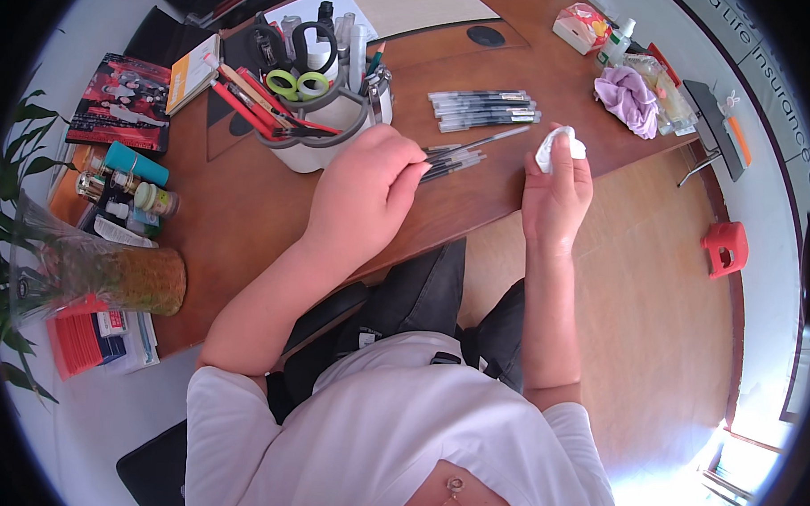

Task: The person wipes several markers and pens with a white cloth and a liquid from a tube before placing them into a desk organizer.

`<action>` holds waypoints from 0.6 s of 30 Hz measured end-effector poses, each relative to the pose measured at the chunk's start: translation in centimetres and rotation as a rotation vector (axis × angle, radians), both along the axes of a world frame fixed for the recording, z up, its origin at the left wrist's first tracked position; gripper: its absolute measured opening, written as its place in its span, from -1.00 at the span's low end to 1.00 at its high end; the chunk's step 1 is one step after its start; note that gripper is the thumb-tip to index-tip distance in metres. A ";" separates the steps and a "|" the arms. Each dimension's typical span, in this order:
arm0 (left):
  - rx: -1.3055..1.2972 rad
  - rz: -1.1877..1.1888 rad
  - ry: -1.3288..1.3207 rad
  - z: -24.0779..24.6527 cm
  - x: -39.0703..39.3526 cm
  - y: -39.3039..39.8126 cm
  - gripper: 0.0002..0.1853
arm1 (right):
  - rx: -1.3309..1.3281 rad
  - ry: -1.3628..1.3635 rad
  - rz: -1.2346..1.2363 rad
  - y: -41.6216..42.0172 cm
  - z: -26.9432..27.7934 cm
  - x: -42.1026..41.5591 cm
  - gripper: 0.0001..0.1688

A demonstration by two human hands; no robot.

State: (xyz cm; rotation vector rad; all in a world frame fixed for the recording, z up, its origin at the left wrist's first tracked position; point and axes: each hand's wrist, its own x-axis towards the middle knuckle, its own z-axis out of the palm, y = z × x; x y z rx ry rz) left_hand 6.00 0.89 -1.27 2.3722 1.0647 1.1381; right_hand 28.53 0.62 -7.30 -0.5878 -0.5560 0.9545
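Observation:
My left hand (370,188) pinches one end of a slim pen refill (493,137) between thumb and forefinger; the refill slants up to the right over the desk. Several more refills (458,164) lie beneath it on the wooden desktop. Above these, a row of capped gel pens (483,110) rests side by side. A crumpled white tissue (560,149) is held between the thumb and fingers of my right hand (558,185), near the desk's front edge. A grey-rimmed white pen organizer (301,157) stands just beyond my left hand, with scissors, pencils, markers and a correction-type bottle in it.
Small bottles and jars (156,199) and a plant vase (150,279) stand at the left, near a dark picture book (121,102). At the far right are a tissue pack (581,28), a spray bottle (615,43) and a purple cloth (626,100). A red stool (724,249) stands beyond the desk.

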 end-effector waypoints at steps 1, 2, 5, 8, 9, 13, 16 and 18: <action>0.008 0.029 0.075 -0.1 0.1 -0.1 -0.96 | -0.007 -0.003 -0.004 -0.1 0.0 0.0 -0.78; 0.017 0.059 0.150 -0.3 0.1 -0.3 -0.96 | -0.014 -0.005 -0.007 -0.1 0.0 0.0 -0.78; -0.014 0.122 0.309 -0.5 -0.1 -0.4 -0.95 | -0.003 -0.007 0.018 -0.1 -0.3 0.3 -0.77; -0.024 0.153 0.395 -0.7 -0.1 -0.3 -0.95 | 0.001 -0.031 0.025 -0.2 -0.5 0.3 -0.77; -0.019 0.162 0.416 -0.8 -0.1 -0.2 -0.95 | -0.001 -0.044 0.023 -0.2 -0.5 0.3 -0.77; 0.001 0.174 0.449 -1.2 -0.1 -0.1 -0.93 | 0.004 -0.074 0.028 -0.3 -0.6 0.2 -0.77; -0.004 0.162 0.433 -1.2 -0.1 -0.1 -0.91 | 0.012 -0.084 0.029 -0.3 -0.6 0.1 -0.77; -0.013 0.158 0.419 -1.0 -0.1 -0.3 -0.90 | 0.020 -0.091 0.024 -0.3 -0.7 0.0 -0.77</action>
